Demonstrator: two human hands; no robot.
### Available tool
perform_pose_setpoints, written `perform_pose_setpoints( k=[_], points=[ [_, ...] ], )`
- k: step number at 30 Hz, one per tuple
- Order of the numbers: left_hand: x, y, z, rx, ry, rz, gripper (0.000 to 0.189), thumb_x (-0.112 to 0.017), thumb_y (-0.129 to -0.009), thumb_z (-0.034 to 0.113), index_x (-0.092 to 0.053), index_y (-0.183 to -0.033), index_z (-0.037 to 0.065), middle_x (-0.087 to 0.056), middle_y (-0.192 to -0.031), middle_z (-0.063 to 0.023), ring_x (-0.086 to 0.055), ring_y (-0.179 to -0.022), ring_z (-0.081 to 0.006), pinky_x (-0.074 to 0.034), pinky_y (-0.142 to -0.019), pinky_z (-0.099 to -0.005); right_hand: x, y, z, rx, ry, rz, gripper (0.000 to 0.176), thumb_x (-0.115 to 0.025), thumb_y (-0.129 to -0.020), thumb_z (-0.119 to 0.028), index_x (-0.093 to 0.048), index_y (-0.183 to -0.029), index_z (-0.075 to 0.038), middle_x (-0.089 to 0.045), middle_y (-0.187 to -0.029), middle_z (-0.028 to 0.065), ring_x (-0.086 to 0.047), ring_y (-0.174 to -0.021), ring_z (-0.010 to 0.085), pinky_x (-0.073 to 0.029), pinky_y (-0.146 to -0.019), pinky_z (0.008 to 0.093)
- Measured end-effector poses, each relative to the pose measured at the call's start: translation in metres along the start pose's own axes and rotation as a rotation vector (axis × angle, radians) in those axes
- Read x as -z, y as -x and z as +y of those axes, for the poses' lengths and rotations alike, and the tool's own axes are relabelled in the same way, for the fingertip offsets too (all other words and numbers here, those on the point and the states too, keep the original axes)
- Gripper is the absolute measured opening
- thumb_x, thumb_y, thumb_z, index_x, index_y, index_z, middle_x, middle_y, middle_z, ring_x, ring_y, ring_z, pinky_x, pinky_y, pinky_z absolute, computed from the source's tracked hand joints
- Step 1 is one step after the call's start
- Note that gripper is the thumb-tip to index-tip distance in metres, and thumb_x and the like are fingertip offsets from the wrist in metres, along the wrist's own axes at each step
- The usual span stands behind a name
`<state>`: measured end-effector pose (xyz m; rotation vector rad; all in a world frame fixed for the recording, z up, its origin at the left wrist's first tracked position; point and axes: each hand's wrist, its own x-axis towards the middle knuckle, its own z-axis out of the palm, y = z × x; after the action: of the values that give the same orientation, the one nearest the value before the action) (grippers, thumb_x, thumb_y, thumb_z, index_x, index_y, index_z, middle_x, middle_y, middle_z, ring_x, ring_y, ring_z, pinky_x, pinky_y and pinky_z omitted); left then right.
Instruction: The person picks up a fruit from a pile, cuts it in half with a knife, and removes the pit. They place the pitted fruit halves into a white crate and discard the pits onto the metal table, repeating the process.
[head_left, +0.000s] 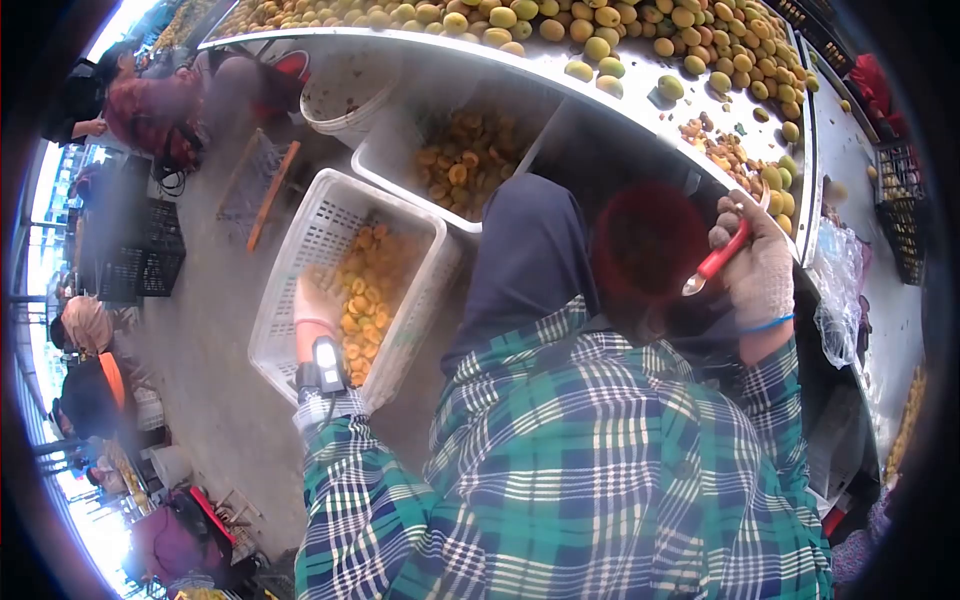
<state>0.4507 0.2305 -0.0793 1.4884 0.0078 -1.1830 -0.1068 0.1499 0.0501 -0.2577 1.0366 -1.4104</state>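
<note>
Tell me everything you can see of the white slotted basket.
The white slotted basket looks plastic: open-topped, rectangular, with rows of holes in its walls and a plain rim. Partly filled with orange fruit pieces, it stands upright beside a white tub. The left hand reaches in; rim contact is unclear.

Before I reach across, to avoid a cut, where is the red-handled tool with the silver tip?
The red-handled tool is in the gloved right hand, at the right of the head view, near the edge of the white table.
</note>
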Motion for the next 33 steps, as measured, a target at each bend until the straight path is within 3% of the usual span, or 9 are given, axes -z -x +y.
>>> perform_pose_setpoints(
  k=[5, 9, 11, 15, 18, 19, 24, 27, 33],
  points=[
    [-0.037, -0.032, 0.02, -0.052, 0.059, -0.231, 0.062, -0.037, -0.097, 0.038, -0.028, -0.142, -0.003, -0.028, -0.149, -0.0205, -0.03, -0.137, -0.034, -0.026, -0.112, -0.0471, 0.011, 0.012, -0.024, -0.025, -0.235, -0.087, 0.026, -0.056, -0.095, -0.031, -0.052, -0.101, -0.006, -0.05, -0.078, 0.0059, -0.042, -0.058, 0.0104, -0.034, -0.049, 0.0263],
    [-0.173, 0.008, 0.038, -0.088, -0.126, -0.285, 0.055, -0.044, -0.095, 0.039, -0.043, -0.133, -0.001, -0.047, -0.134, -0.016, -0.047, -0.121, -0.0295, -0.036, -0.104, -0.0438, 0.009, 0.028, -0.03, -0.14, -0.106, 0.061, 0.018, -0.059, -0.092, -0.027, -0.053, -0.089, -0.011, -0.047, -0.072, -0.0002, -0.04, -0.051, 0.0082, -0.031, -0.045, 0.0236],
    [-0.227, 0.017, 0.038, -0.159, -0.306, -0.465, 0.041, -0.052, -0.092, 0.037, -0.057, -0.118, 0.006, -0.062, -0.109, -0.0072, -0.06, -0.094, -0.0211, -0.046, -0.089, -0.0398, 0.002, 0.03, -0.038, -0.141, -0.059, 0.147, 0.014, -0.062, -0.087, -0.012, -0.054, -0.096, -0.006, -0.051, -0.075, 0.0026, -0.043, -0.055, 0.0092, -0.035, -0.046, 0.0246],
    [-0.338, 0.093, 0.034, -0.365, -0.754, -0.779, 0.037, -0.056, -0.094, 0.031, -0.06, -0.118, 0.003, -0.066, -0.103, -0.0079, -0.064, -0.09, -0.0171, -0.05, -0.081, -0.0294, 0.02, 0.013, -0.062, 0.056, -0.233, 0.081, 0.008, -0.057, -0.088, -0.008, -0.051, -0.094, -0.007, -0.052, -0.077, 0.0039, -0.048, -0.056, 0.0109, -0.04, -0.047, 0.0272],
    [-0.392, 0.064, 0.019, -0.483, -0.967, -0.887, 0.037, -0.057, -0.094, 0.029, -0.061, -0.117, 0.001, -0.066, -0.102, -0.0091, -0.065, -0.09, -0.0163, -0.05, -0.08, -0.0268, 0.023, 0.0, -0.09, 0.218, -0.341, -0.053, 0.031, -0.056, -0.095, -0.027, -0.052, -0.118, -0.007, -0.052, -0.082, 0.0038, -0.048, -0.058, 0.0107, -0.04, -0.047, 0.0268],
    [-0.408, 0.049, 0.013, -0.738, -1.132, -0.906, 0.037, -0.059, -0.092, 0.029, -0.063, -0.114, 0.0, -0.067, -0.098, -0.0093, -0.064, -0.089, -0.0167, -0.049, -0.08, -0.0266, 0.022, -0.007, -0.098, 0.266, -0.322, -0.043, 0.037, -0.054, -0.096, -0.032, -0.051, -0.124, -0.01, -0.052, -0.081, 0.0037, -0.048, -0.057, 0.0107, -0.041, -0.047, 0.0269],
    [-0.483, 0.018, -0.006, -1.013, -1.489, -0.475, 0.042, -0.052, -0.091, 0.034, -0.064, -0.109, -0.001, -0.066, -0.106, -0.0205, -0.061, -0.101, -0.0355, -0.046, -0.089, -0.0383, 0.018, -0.053, -0.101, 0.242, -0.121, -0.041, 0.04, -0.048, -0.098, -0.041, -0.047, -0.125, -0.011, -0.053, -0.078, 0.0021, -0.047, -0.054, 0.0094, -0.041, -0.045, 0.0248],
    [-0.517, -0.001, -0.011, -0.937, -1.594, -0.312, 0.041, -0.051, -0.091, 0.035, -0.064, -0.108, 0.0, -0.065, -0.106, -0.0217, -0.06, -0.103, -0.0371, -0.046, -0.089, -0.0395, 0.021, -0.083, -0.081, 0.176, -0.133, -0.019, 0.028, -0.05, -0.097, -0.039, -0.052, -0.102, -0.012, -0.052, -0.072, 0.0018, -0.048, -0.049, 0.0105, -0.04, -0.041, 0.0256],
    [-0.507, -0.064, 0.002, -1.0, -1.659, -0.086, 0.037, -0.052, -0.088, 0.029, -0.062, -0.115, 0.005, -0.065, -0.107, -0.021, -0.061, -0.103, -0.0362, -0.046, -0.09, -0.0413, 0.035, -0.104, -0.078, 0.104, -0.131, 0.152, 0.036, -0.049, -0.097, -0.033, -0.052, -0.119, -0.006, -0.05, -0.077, 0.0005, -0.044, -0.048, 0.0096, -0.038, -0.04, 0.0238]
  ],
)
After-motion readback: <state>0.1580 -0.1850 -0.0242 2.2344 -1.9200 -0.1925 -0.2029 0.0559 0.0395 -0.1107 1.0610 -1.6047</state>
